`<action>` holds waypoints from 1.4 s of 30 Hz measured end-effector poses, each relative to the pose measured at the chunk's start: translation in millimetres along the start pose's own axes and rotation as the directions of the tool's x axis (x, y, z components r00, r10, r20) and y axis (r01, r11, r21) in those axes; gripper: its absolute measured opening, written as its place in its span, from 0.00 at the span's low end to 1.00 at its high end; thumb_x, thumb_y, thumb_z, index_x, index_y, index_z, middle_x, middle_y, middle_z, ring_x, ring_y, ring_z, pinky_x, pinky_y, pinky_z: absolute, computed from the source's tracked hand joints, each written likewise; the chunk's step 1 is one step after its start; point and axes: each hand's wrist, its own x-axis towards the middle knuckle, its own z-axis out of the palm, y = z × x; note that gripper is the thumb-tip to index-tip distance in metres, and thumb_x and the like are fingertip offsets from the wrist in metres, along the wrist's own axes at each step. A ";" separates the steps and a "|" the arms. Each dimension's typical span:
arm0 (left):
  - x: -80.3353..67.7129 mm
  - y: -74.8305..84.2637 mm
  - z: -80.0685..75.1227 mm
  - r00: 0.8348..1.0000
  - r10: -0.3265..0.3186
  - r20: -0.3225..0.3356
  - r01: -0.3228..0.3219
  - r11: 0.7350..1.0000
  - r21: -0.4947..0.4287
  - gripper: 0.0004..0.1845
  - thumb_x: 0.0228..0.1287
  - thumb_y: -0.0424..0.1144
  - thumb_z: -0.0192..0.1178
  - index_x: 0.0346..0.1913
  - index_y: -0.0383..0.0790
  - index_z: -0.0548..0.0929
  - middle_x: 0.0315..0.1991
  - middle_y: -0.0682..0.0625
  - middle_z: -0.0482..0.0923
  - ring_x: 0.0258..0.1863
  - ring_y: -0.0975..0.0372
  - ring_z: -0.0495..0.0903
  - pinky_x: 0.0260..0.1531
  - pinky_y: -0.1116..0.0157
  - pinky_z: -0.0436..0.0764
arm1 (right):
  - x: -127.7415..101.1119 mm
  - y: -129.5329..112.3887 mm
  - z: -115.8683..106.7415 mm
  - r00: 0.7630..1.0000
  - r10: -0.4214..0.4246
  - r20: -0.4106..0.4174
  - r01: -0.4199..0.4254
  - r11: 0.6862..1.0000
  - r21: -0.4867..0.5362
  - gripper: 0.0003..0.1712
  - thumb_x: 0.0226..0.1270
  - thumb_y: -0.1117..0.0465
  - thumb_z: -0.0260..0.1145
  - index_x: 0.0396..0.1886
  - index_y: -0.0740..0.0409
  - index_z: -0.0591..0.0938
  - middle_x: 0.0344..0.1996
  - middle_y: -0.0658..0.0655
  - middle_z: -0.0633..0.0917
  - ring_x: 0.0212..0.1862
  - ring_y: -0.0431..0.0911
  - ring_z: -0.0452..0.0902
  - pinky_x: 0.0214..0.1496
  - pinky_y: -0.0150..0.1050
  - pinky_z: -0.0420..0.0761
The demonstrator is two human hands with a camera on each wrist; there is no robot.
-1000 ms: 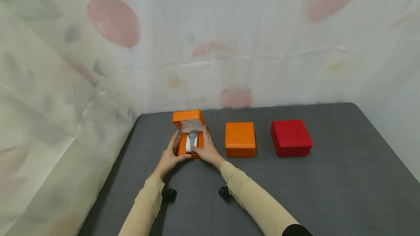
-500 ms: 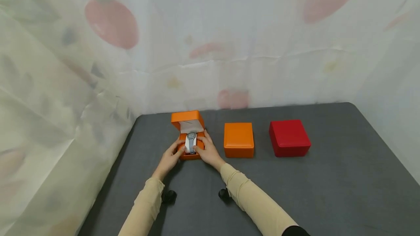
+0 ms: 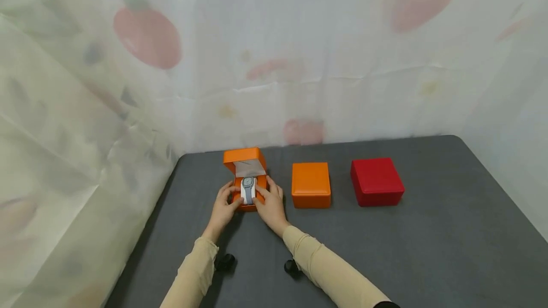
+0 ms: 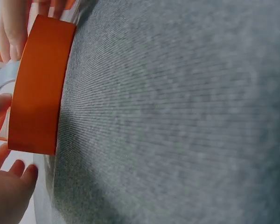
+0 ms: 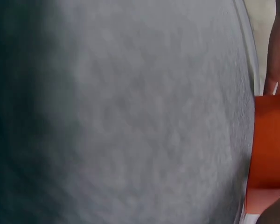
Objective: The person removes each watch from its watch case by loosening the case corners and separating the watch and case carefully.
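An orange watch box (image 3: 244,155) stands at the left of the table with its lid raised. Inside it, a silver watch (image 3: 248,190) is wrapped around a white cushion (image 3: 255,195). My left hand (image 3: 221,212) holds the cushion's left edge with thumb and index finger, its other fingers beside the box wall. From the other side, my right hand (image 3: 271,207) grips the right edge in the same way. The box's front wall (image 4: 39,88) hides part of the cushion in the left wrist view. Only the box side (image 5: 268,144) and parts of hands show in the right wrist view.
A closed orange box (image 3: 311,184) sits right of the open one, and a closed red box (image 3: 376,182) farther right. All stand on a grey table (image 3: 428,251). A patterned curtain (image 3: 342,61) hangs behind it and along the left side.
My left thumb and index finger have come from the box's outer side onto the cushion's left edge. The right fingers have closed in too, and the watch sits slightly nearer the box front.
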 end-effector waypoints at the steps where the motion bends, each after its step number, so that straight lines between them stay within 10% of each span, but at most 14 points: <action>1: -1.5 0.6 0.2 1.000 0.011 -0.009 -0.011 1.000 0.025 0.15 0.58 0.32 0.62 0.49 0.31 0.77 0.68 0.38 0.59 0.67 0.43 0.55 0.65 0.44 0.57 | -1.2 -1.5 0.0 1.000 -0.020 -0.014 0.019 1.000 -0.022 0.22 0.60 0.62 0.65 0.56 0.59 0.79 0.67 0.61 0.66 0.64 0.58 0.59 0.64 0.53 0.65; 16: -8.9 10.1 0.1 0.997 0.067 0.037 -0.068 0.998 0.012 0.13 0.63 0.33 0.59 0.47 0.36 0.68 0.49 0.36 0.71 0.52 0.46 0.72 0.47 0.53 0.72 | 1.8 -11.9 -5.5 0.997 -0.039 0.064 0.034 0.996 0.079 0.14 0.60 0.71 0.59 0.46 0.61 0.70 0.39 0.62 0.78 0.41 0.50 0.72 0.44 0.40 0.74; 30: -11.9 11.8 -1.8 0.995 0.086 -0.049 -0.097 0.951 -0.293 0.17 0.62 0.31 0.59 0.53 0.35 0.70 0.61 0.40 0.71 0.55 0.61 0.74 0.44 0.76 0.77 | 9.5 -12.9 -13.5 0.988 0.023 0.155 -0.081 0.922 0.378 0.10 0.67 0.68 0.56 0.47 0.60 0.70 0.51 0.62 0.77 0.56 0.52 0.75 0.57 0.46 0.76; 36: -10.4 18.7 -7.7 0.983 0.184 0.021 -0.173 0.951 -0.257 0.31 0.64 0.37 0.58 0.69 0.47 0.61 0.62 0.42 0.69 0.54 0.60 0.73 0.48 0.68 0.78 | 11.8 -7.9 -17.1 0.988 0.020 0.154 -0.091 0.877 0.471 0.23 0.69 0.63 0.57 0.63 0.50 0.67 0.61 0.59 0.73 0.58 0.54 0.74 0.57 0.46 0.76; 42: -9.8 23.3 -15.5 0.986 0.118 0.118 -0.089 0.970 -0.227 0.31 0.63 0.44 0.59 0.69 0.54 0.63 0.62 0.44 0.68 0.57 0.53 0.70 0.52 0.65 0.75 | 9.8 -2.2 -22.0 0.985 0.002 0.172 -0.087 0.869 0.488 0.26 0.69 0.55 0.58 0.65 0.42 0.68 0.60 0.55 0.75 0.51 0.49 0.77 0.47 0.43 0.80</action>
